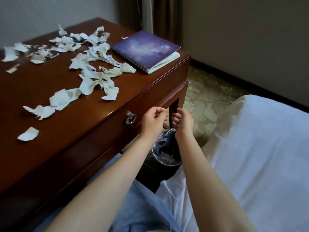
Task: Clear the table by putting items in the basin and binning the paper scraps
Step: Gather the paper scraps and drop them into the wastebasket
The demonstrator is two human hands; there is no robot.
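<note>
Several torn white paper scraps (93, 71) lie scattered over the dark wooden table (70, 131). A purple spiral notebook (145, 49) rests at the table's far right corner. Below the table's edge stands a black bin (164, 166) lined with clear plastic, with scraps inside it. My left hand (153, 122) and my right hand (183, 121) hover side by side above the bin, just in front of the drawer. Both have loosely curled, parted fingers and nothing visible in them. No basin is in view.
A metal ring pull (130, 118) hangs on the drawer front beside my left hand. A bed with a white sheet (250, 156) fills the right side. Patterned carpet (204, 97) lies beyond the table leg, and a wall runs behind.
</note>
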